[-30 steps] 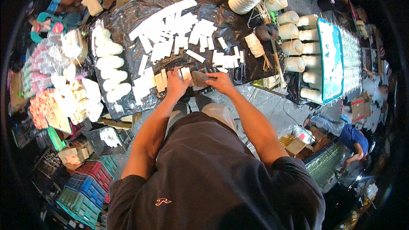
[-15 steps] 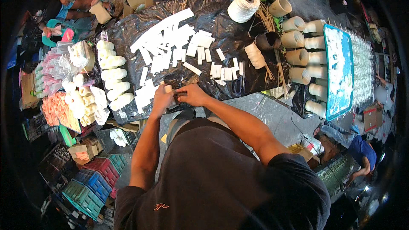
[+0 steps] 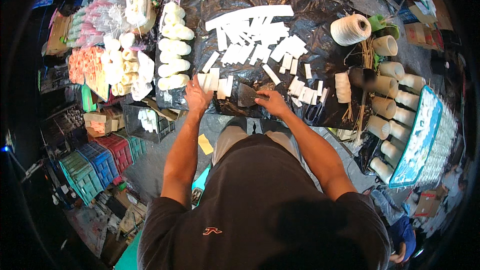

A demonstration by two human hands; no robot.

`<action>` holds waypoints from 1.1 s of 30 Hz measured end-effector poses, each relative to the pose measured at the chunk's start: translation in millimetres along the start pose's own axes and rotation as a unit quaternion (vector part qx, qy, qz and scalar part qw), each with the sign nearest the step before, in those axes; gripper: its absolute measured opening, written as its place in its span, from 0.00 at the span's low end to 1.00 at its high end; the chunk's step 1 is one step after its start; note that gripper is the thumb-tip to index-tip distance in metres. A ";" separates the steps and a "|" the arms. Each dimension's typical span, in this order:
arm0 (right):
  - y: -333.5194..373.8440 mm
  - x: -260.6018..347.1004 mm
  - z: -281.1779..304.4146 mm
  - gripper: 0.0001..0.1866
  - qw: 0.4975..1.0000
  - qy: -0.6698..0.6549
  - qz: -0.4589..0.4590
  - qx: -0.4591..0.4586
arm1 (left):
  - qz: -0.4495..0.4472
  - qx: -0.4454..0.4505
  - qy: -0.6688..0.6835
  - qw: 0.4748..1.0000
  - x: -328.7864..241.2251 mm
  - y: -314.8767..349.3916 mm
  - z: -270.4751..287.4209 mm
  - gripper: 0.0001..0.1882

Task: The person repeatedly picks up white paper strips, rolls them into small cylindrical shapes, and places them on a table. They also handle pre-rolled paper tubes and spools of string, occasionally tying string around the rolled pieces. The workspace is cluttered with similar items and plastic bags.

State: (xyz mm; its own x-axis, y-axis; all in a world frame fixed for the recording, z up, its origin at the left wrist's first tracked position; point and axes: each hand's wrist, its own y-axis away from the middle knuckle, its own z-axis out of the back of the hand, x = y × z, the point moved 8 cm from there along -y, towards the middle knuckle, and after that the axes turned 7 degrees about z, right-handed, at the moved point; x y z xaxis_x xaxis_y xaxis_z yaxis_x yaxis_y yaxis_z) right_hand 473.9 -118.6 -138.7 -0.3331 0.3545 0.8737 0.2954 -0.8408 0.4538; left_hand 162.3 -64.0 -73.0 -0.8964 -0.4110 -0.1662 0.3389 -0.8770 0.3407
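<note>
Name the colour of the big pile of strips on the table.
The pile of strips is white; the head view shows it best.

Plastic crates [image 3: 101, 161] in green, blue and red stand in a row — near a cardboard box [image 3: 91, 117] holding orange pieces [image 3: 97, 126].

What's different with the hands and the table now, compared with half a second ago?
The hands, close together half a second ago, have parted: the left hand is now at the white strips, and the right hand is farther right, holding a scraper. The camera's view has shifted too. The string spool and pale rolls look unmoved on the table.
</note>
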 end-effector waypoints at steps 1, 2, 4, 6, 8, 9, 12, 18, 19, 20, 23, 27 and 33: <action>-7.4 -1.2 -2.7 0.26 1.000 -0.002 -0.009 0.005 | 0.026 -0.002 -0.002 1.000 2.7 3.8 -0.9 0.55; -11.8 -3.8 -7.4 0.26 1.000 -0.006 -0.023 0.009 | 0.050 -0.001 -0.006 0.999 8.8 8.6 -5.0 0.58; -17.7 -8.5 -21.5 0.25 0.997 -0.063 -0.049 0.020 | 0.070 0.008 -0.012 0.997 18.1 14.8 -11.2 0.63; -29.3 1.0 -36.4 0.25 0.984 -0.164 -0.065 0.037 | 0.067 0.012 -0.011 0.998 24.3 11.0 -11.2 0.67; -37.2 1.1 -44.5 0.23 0.981 -0.174 -0.083 0.033 | 0.064 0.013 -0.019 0.998 32.7 4.0 -15.7 0.70; -41.2 -5.1 -46.3 0.22 0.976 -0.195 -0.090 0.034 | 0.081 0.038 -0.021 0.996 29.9 1.5 -11.3 0.71; -45.8 -2.5 -57.7 0.19 0.969 -0.213 -0.111 0.051 | 0.126 0.075 -0.018 0.989 45.7 -10.5 -18.1 0.73; -59.3 26.2 -53.3 0.18 0.969 -0.226 -0.096 -0.011 | -0.007 0.092 0.114 0.989 14.2 -18.4 -24.6 0.65; -67.6 36.6 -50.7 0.19 0.976 -0.209 -0.065 0.000 | 0.002 0.126 0.136 0.983 8.1 -19.8 -29.3 0.60; -73.9 44.4 -46.7 0.19 0.980 -0.188 -0.060 -0.007 | -0.026 0.077 0.154 0.985 0.4 -24.0 -23.6 0.58; -91.6 83.5 -32.5 0.20 0.995 -0.098 -0.018 -0.012 | -0.077 -0.036 0.179 0.980 -20.6 -43.0 -8.6 0.50; -77.8 132.5 10.5 0.22 0.957 0.270 0.044 -0.096 | -0.169 -0.062 0.092 0.979 -75.5 -59.4 32.8 0.41; 25.1 78.8 53.7 0.23 0.961 0.185 -0.035 -0.203 | -0.303 -0.085 -0.077 0.946 -187.9 -157.5 25.6 0.33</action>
State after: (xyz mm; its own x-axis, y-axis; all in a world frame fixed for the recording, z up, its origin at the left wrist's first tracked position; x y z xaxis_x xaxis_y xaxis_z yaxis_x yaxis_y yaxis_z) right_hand 503.1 -89.8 -49.1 -0.6565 0.3100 0.6876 -0.0879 -0.9369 0.3385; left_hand 270.0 157.7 -71.7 -0.9675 0.2093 -0.1419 -0.2208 -0.9728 0.0705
